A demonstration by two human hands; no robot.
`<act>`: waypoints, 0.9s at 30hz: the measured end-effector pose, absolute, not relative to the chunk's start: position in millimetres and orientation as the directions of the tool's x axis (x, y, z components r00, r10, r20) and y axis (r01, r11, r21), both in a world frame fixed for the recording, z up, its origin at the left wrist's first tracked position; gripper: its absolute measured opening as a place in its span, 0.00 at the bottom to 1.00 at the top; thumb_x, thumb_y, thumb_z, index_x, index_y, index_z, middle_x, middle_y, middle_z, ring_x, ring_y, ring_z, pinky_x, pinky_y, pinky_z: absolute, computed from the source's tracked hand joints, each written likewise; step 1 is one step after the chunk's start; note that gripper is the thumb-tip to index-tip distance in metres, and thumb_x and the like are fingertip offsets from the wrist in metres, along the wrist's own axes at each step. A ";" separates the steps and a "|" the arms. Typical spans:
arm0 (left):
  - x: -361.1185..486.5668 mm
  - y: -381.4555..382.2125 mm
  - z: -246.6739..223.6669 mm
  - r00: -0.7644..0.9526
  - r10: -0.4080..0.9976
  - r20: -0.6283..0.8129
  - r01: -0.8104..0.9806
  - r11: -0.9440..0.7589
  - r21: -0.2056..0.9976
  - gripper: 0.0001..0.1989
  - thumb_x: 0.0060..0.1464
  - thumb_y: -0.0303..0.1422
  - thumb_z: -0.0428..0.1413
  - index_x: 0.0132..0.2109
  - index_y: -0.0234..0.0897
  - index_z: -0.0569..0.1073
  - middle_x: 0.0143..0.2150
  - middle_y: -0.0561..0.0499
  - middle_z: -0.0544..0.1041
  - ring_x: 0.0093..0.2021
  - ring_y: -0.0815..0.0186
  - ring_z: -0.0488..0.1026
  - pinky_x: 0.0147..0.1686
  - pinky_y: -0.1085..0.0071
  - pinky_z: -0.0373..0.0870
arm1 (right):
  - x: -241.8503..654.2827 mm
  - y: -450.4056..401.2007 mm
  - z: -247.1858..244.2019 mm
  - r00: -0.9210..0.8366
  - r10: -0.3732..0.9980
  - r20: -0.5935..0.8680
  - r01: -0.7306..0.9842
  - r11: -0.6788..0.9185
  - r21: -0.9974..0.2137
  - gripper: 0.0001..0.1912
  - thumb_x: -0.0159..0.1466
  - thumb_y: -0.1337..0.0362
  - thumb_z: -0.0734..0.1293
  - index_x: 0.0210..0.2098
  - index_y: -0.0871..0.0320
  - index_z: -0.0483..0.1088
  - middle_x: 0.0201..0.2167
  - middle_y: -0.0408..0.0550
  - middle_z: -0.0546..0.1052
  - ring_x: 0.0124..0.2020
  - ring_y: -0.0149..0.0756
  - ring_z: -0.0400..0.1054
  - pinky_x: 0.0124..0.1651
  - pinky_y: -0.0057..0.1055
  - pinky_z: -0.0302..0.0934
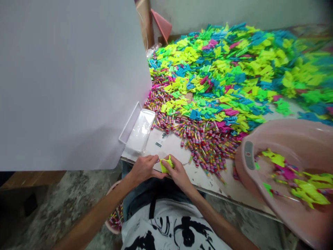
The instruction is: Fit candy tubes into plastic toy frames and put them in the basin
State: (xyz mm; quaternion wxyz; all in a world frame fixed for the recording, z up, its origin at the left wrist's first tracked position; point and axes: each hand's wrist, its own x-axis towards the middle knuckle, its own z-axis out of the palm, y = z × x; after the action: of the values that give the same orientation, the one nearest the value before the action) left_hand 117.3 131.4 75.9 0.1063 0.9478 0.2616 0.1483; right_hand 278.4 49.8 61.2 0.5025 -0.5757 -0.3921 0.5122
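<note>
Just over the table's near edge, my two hands meet in front of my body. My right hand [178,173] pinches a small bright yellow plastic piece [166,164] between thumb and fingers. My left hand [145,169] is closed right beside it, the thumb stretched toward the piece. A tiny pinkish tip shows at its fingertips, but what it belongs to is hidden. Beyond the hands lies a heap of thin candy-coloured tubes [205,146] with pink and red ends. Behind them spreads a large pile of yellow, green, blue and pink plastic pieces [215,73].
A pink basin [248,180] at the right holds several yellow pieces and tubes. Clear plastic bags [142,130] lie in a white tray at left. A large white panel [73,83] blocks the left side. Below, a pink bucket [112,227] of tubes stands on the floor.
</note>
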 end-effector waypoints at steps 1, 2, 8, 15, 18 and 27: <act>116.6 130.9 74.0 0.821 0.528 0.218 0.465 -0.839 0.283 0.25 0.53 0.58 0.53 0.32 0.39 0.63 0.24 0.53 0.74 0.26 0.64 0.75 0.23 0.72 0.62 | 278.6 49.5 60.3 0.155 0.965 -0.212 -0.071 -0.203 -0.976 0.17 0.62 0.47 0.65 0.31 0.56 0.66 0.25 0.40 0.65 0.29 0.34 0.59 0.32 0.29 0.56; 115.9 130.2 72.1 0.820 0.530 0.214 0.466 -0.837 0.288 0.25 0.52 0.58 0.54 0.32 0.39 0.63 0.24 0.53 0.75 0.26 0.64 0.75 0.23 0.73 0.62 | 278.6 49.2 59.0 0.141 0.963 -0.228 -0.080 -0.218 -0.973 0.18 0.61 0.47 0.65 0.30 0.56 0.66 0.25 0.40 0.66 0.28 0.34 0.59 0.32 0.29 0.56; 114.3 126.6 57.0 0.834 0.513 0.205 0.445 -0.844 0.301 0.22 0.53 0.55 0.56 0.31 0.39 0.65 0.23 0.54 0.74 0.23 0.66 0.74 0.22 0.74 0.62 | 272.0 48.4 44.6 0.149 0.953 -0.262 -0.114 -0.247 -0.962 0.20 0.62 0.45 0.64 0.30 0.57 0.67 0.25 0.40 0.66 0.28 0.34 0.59 0.33 0.29 0.56; 122.6 129.3 47.8 0.830 0.517 0.208 0.438 -0.836 0.330 0.17 0.58 0.47 0.55 0.34 0.36 0.68 0.27 0.51 0.76 0.28 0.62 0.77 0.26 0.71 0.66 | 280.9 58.9 37.4 0.181 0.946 -0.269 -0.144 -0.245 -0.959 0.22 0.60 0.43 0.65 0.31 0.58 0.68 0.26 0.41 0.68 0.31 0.35 0.61 0.36 0.30 0.57; 129.6 132.9 50.9 0.825 0.523 0.213 0.433 -0.828 0.356 0.16 0.57 0.46 0.57 0.35 0.37 0.69 0.28 0.52 0.77 0.30 0.63 0.77 0.28 0.72 0.68 | 295.4 64.1 42.9 0.143 0.949 -0.280 -0.157 -0.257 -0.954 0.23 0.59 0.43 0.67 0.31 0.59 0.70 0.26 0.42 0.70 0.30 0.35 0.63 0.35 0.30 0.58; 166.6 179.7 58.1 0.639 0.693 0.335 0.579 -0.719 0.383 0.13 0.63 0.34 0.49 0.53 0.37 0.67 0.45 0.47 0.76 0.48 0.63 0.73 0.49 0.65 0.71 | 374.9 46.5 73.1 0.459 0.831 -0.314 -0.328 -0.170 -0.929 0.20 0.51 0.47 0.75 0.37 0.52 0.74 0.33 0.46 0.75 0.34 0.41 0.68 0.38 0.37 0.63</act>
State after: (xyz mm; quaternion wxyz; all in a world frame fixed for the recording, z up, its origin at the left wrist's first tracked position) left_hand 166.6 179.7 58.1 0.1207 0.8971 0.3545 0.2346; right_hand 374.9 46.5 73.1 0.6090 -0.5987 -0.2103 0.4759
